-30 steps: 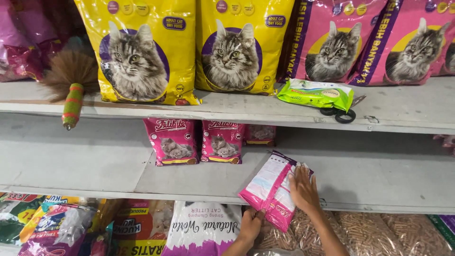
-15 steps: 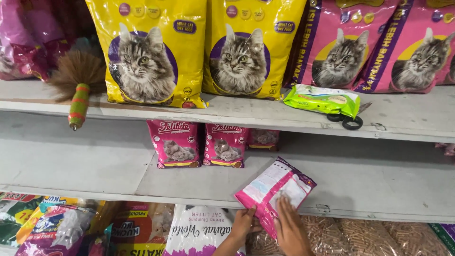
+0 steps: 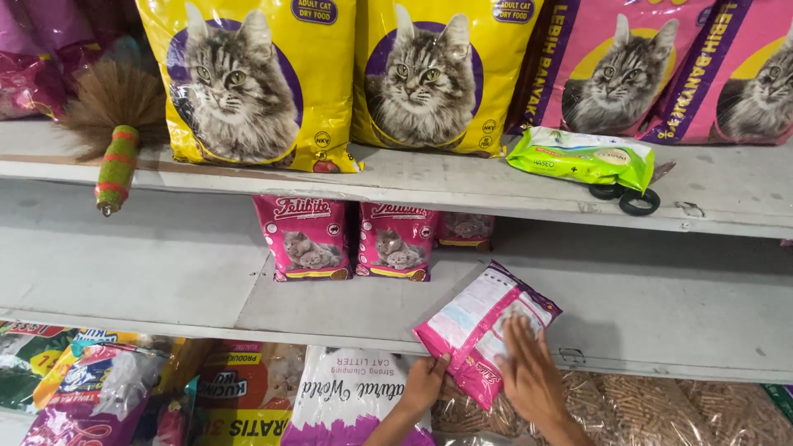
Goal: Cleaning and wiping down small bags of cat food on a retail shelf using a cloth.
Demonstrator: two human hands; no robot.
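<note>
Open shelf (image 3: 661,322) room right of the small pink pouches (image 3: 347,239), low under the upper shelf (image 3: 462,186).

You get an evenly lit, fairly bright view with soft, diffuse light coming from your side of the shelves; nothing burns out. Dark shadow sits under the upper shelf (image 3: 462,194), deepest at 3 o'clock behind the middle board. The small pink packs (image 3: 347,239) throw short shadows backward. The glossy yellow bags (image 3: 330,74) carry mild sheen, no hard glare. Focus holds well across the centre. Your right hand (image 3: 529,376) at 5 o'clock smears with motion blur at the fingers, and the pink pouch (image 3: 475,318) beneath it softens slightly. Shelf lines bow gently toward the edges, at 9 and 3 o'clock.
</note>
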